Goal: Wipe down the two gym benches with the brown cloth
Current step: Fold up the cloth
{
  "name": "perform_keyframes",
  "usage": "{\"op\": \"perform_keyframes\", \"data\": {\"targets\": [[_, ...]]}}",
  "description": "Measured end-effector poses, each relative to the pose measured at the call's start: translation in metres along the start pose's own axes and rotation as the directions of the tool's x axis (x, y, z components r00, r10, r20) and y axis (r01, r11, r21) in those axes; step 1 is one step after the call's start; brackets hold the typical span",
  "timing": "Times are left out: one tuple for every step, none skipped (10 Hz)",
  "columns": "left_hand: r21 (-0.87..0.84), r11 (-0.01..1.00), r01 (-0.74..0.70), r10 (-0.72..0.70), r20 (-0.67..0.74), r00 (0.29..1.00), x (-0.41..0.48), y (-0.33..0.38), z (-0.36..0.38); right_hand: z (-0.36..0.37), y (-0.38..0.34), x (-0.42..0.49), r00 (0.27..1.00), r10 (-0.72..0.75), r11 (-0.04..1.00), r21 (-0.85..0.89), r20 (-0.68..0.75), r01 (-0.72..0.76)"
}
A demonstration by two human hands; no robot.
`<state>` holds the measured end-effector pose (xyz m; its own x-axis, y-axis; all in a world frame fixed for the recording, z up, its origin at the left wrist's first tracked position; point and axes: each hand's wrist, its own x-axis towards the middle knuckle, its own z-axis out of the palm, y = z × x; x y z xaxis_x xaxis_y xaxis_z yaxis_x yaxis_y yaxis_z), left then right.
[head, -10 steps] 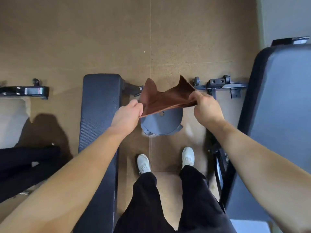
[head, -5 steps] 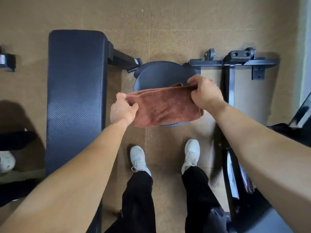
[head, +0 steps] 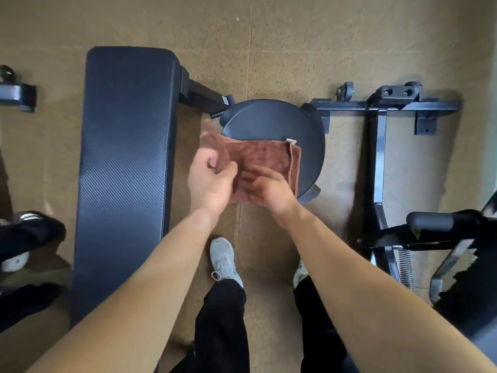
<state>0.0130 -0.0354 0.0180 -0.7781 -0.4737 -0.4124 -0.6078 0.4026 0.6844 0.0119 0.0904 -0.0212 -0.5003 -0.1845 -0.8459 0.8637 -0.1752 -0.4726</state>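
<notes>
The brown cloth [head: 262, 160], folded into a rectangle, is held in front of me above a round dark stool. My left hand [head: 211, 181] pinches its left edge. My right hand [head: 270, 192] grips its lower edge with the fingers spread over the fabric. A flat dark gym bench [head: 126, 157] runs lengthwise to the left of my hands. Of the second bench, only the black frame [head: 379, 162] and a dark edge at the far right show.
A round dark stool seat [head: 304, 130] sits on the brown floor under the cloth, between the two benches. My feet in white shoes stand below it. Another person's legs and a shoe [head: 16, 261] are at the left edge.
The cloth went from stretched open between both hands to folded into a smaller rectangle. My hands came closer together. The view tilted down and left, so the right bench pad left the frame.
</notes>
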Motion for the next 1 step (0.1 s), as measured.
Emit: {"op": "perform_keyframes", "data": {"targets": [[-0.011, 0.999, 0.046, -0.038, 0.417, 0.908, -0.0193, 0.0168, 0.0313, -0.0392, -0.0157, -0.0067, 0.883, -0.178, 0.929, -0.370, -0.433, 0.006]]}}
